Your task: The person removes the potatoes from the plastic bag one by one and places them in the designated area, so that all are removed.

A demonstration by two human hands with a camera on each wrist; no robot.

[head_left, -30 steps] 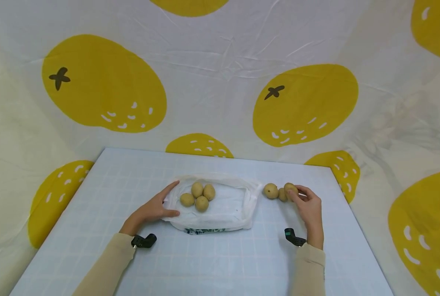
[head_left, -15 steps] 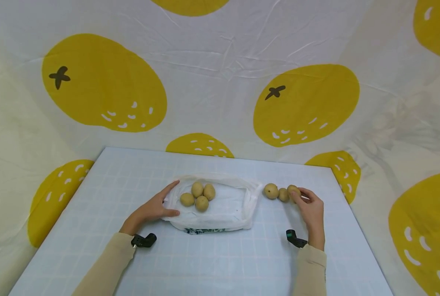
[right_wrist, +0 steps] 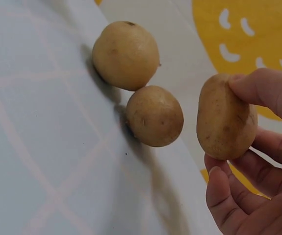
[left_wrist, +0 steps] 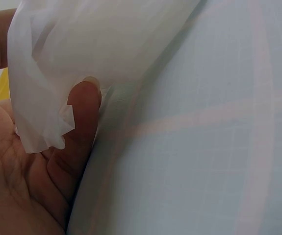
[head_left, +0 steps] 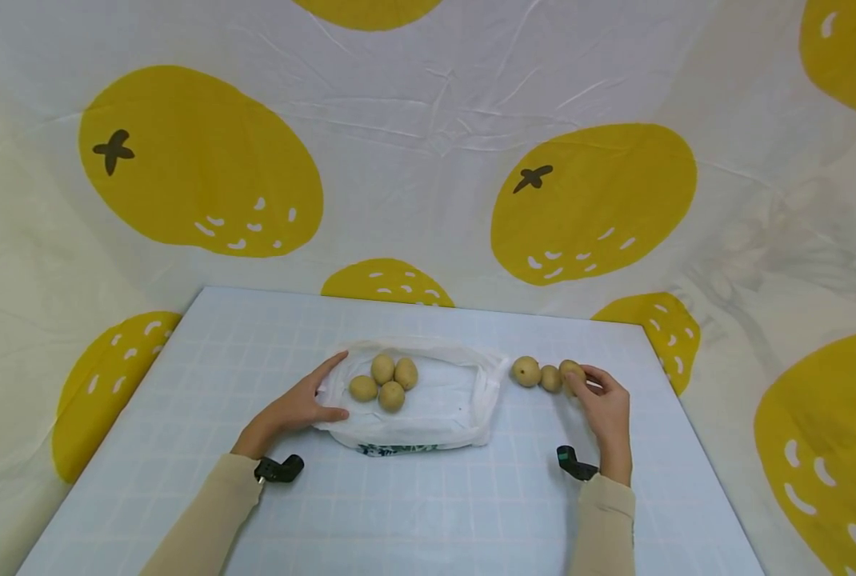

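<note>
A white plastic bag (head_left: 464, 428) with dark green print lies with its mouth open upward, several potatoes (head_left: 392, 397) grouped in its left part. My left hand (head_left: 298, 404) rests at the bag's left end, thumb and fingers spread wide. In the left wrist view the thumb (left_wrist: 82, 115) touches the thin white plastic (left_wrist: 96, 44). Right of the bag, my right hand (head_left: 604, 400) pinches a potato (right_wrist: 224, 117) between thumb and fingertips, raised off the table. Two more potatoes, a larger one (right_wrist: 126, 55) and a smaller one (right_wrist: 155, 116), sit touching beside it.
The table (head_left: 428, 512) has a pale blue checked cover. Behind and beside it hangs a white cloth (head_left: 414, 184) printed with big yellow fruit. Small black cameras (head_left: 280, 468) sit at both wrists.
My right hand, with its potato, has shifted slightly right and down, then held still. The left hand, the bag and the other potatoes stay in place.
</note>
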